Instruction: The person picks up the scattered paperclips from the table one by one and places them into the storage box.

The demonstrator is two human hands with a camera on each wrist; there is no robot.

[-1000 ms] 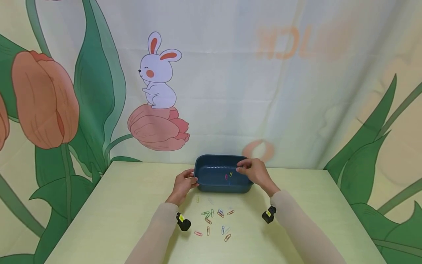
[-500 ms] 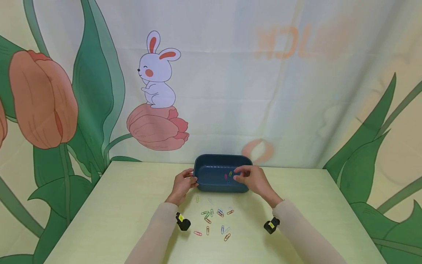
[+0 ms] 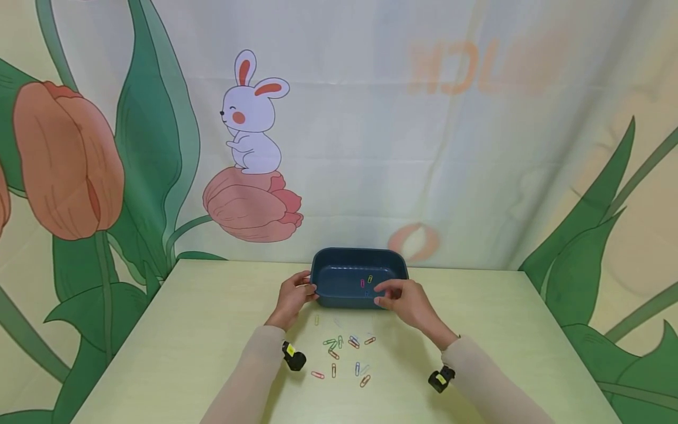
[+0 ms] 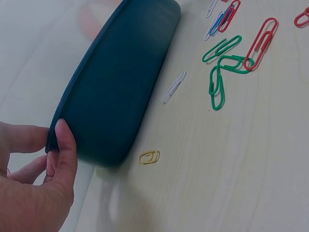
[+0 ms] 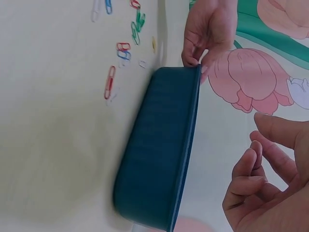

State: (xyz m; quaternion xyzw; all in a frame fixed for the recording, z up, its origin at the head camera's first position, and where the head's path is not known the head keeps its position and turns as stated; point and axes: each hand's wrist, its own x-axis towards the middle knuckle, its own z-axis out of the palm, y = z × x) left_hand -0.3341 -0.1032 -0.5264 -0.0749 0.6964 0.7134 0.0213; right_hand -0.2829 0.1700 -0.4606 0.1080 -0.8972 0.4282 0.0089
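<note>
I record a pale table (image 3: 175,347), its top faintly wood-grained. Toward its far edge stands a dark blue tub (image 3: 339,302). In front of the tub I note loose paper clips. A yellow clip (image 4: 149,157) and a white clip (image 4: 174,87) lie nearest it, apart. Three green clips (image 4: 217,88) are clustered, a red clip (image 4: 261,43) touching one. Nearer the viewer I find a pink clip (image 3: 318,375) and a blue clip (image 3: 357,369), well apart.
</note>
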